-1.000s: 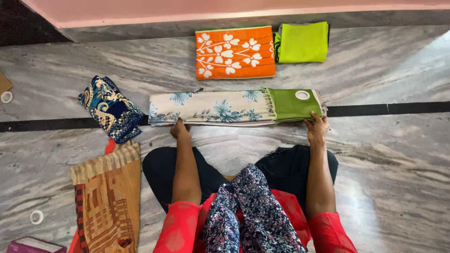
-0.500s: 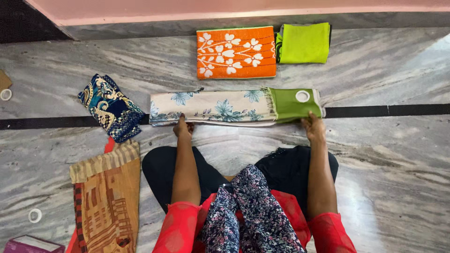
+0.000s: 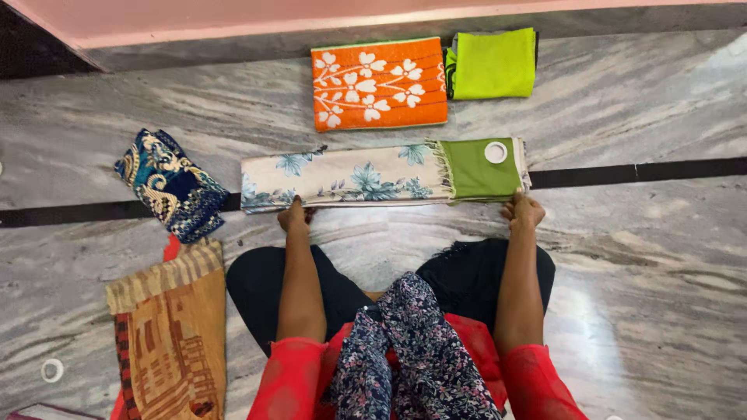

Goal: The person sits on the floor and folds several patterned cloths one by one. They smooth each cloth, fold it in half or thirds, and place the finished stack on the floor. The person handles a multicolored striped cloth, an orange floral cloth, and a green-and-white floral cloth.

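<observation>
I am seeing the left hand [image 3: 294, 217] and right hand [image 3: 523, 211] pinching, fingers curled, the near edge of the folded floral cloth [image 3: 350, 177] lying on the marble floor [image 3: 638, 257].

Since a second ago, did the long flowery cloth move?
No. The flowery cloth still lies across the black floor stripe, below the orange cloth.

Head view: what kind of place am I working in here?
Probably a room in a home, worked on the floor: polished grey marble floor with a black inlay strip, a pink wall base, and folded cloths such as the orange floral cloth laid out.
</observation>
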